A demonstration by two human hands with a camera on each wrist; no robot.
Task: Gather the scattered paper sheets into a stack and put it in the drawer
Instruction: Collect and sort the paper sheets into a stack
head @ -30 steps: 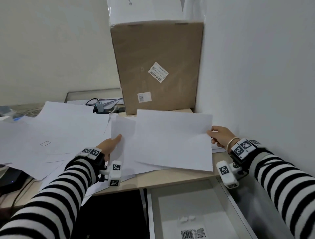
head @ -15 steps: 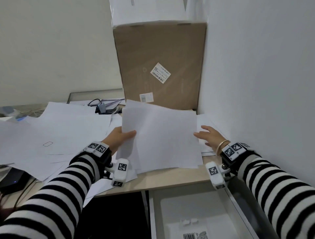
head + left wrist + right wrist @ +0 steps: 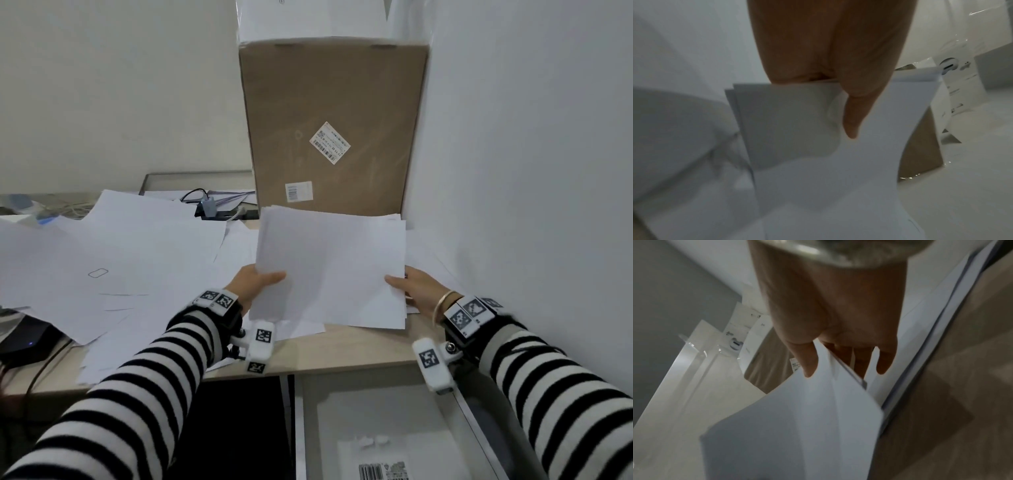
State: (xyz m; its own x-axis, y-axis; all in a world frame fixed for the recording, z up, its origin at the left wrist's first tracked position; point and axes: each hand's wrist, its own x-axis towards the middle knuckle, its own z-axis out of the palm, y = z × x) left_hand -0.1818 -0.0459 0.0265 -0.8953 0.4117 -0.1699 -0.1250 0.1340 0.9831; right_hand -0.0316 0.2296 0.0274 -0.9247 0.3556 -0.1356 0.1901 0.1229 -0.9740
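While both hands pinch the stack (image 3: 330, 270) above the bench (image 3: 346, 347), left hand (image 3: 251, 286) and right hand (image 3: 416, 287) gathering; loose sheets (image 3: 113, 260) left of the grip come next, the drawer (image 3: 387, 428) below it later

Light wood bench (image 3: 342, 349) in front of me, running into the wall corner on my right. Loose white paper sheets (image 3: 113, 260) spread overlapping across its left and middle, some hanging over the near edge. More sheets (image 3: 428, 260) lie by the right wall. Tall cardboard box (image 3: 329, 130) stands at the back against the corner. A black adapter with cables (image 3: 212, 209) sits just left of the box. A dark device (image 3: 24, 342) sits at the far left edge, partly under sheets.
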